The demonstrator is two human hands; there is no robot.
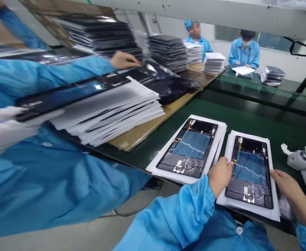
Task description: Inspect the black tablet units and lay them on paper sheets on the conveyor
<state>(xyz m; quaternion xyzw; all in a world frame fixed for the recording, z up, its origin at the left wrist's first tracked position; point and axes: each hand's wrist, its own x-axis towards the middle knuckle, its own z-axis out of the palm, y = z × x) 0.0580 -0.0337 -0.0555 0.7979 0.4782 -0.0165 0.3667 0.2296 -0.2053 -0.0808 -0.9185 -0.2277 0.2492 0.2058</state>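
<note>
An open tablet housing [249, 172] with a blue film area and yellow flex cable lies on a stack of white sheets [274, 211] at the table's front edge. My left hand [221, 174] is closed on its left edge. On the opposite edge, my right hand [285, 183] pinches with thumb and fingers. Just left of my left hand, a second open tablet housing [185, 148] rests on another stack of white sheets [153, 167]. The undersides of both my hands are partly hidden.
A co-worker in blue [64, 188] at left holds a dark panel [77, 94] over a pile of white sheets [121, 115] on cardboard [139, 132]. Tall stacks of dark panels [166, 52] stand behind. A white bottle [296, 159] sits at right. Two people [244, 52] work across the green table [236, 104].
</note>
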